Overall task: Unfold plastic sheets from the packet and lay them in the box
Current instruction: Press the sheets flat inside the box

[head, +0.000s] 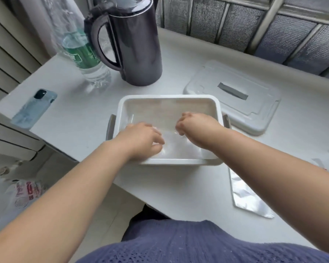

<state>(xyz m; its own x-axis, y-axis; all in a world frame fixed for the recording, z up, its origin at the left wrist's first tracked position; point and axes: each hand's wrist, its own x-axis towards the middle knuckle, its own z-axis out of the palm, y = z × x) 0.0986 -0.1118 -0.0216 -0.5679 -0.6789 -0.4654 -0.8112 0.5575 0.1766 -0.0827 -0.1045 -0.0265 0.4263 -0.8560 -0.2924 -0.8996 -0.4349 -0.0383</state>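
Plastic sheet [179,149], 1, in 1 box [167,97], in curled fingers of left hand [141,139] and right hand [196,126]

Fingertips of right hand [196,124] hidden, kettle [135,40] top cropped, sheet [179,147] edges unclear

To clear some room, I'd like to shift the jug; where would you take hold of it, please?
By its loop handle, coming from the left and near side. The jug stands upright with the handle facing left, its loop open for fingers; the body looks smooth and wide. The bottle stands close behind the handle, so mind that.
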